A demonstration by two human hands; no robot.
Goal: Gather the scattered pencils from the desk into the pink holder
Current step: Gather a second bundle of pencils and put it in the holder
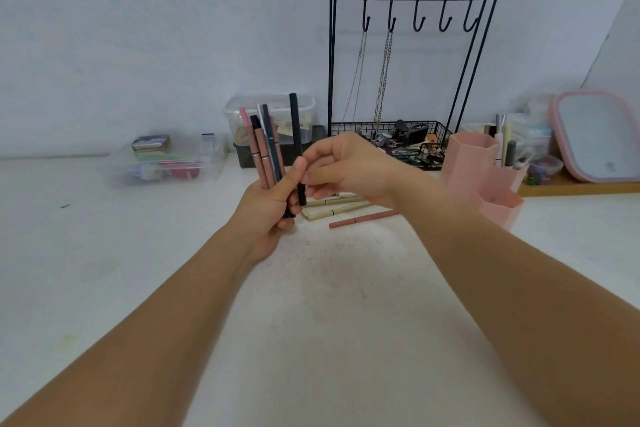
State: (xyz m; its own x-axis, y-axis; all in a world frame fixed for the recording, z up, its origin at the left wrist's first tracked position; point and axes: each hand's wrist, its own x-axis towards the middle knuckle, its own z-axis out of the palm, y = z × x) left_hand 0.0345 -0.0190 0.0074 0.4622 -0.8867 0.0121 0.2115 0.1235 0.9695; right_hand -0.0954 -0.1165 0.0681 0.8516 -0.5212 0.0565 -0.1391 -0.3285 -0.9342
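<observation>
Head view: left hand (pixel 273 208) grips a bundle of pencils (pixel 265 146) upright; right hand (pixel 349 166) pinches a black pencil (pixel 296 135) beside it. More pencils (pixel 360 217) lie on the desk (pixel 104 270), left of the pink holder (pixel 474 156).

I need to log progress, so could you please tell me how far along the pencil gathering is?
Partly done. The left hand grips a bundle of pencils upright, and the right hand adds a black pencil to it. A pink pencil and beige ones still lie on the desk. Nothing gathered has reached the pink holder yet.
</observation>
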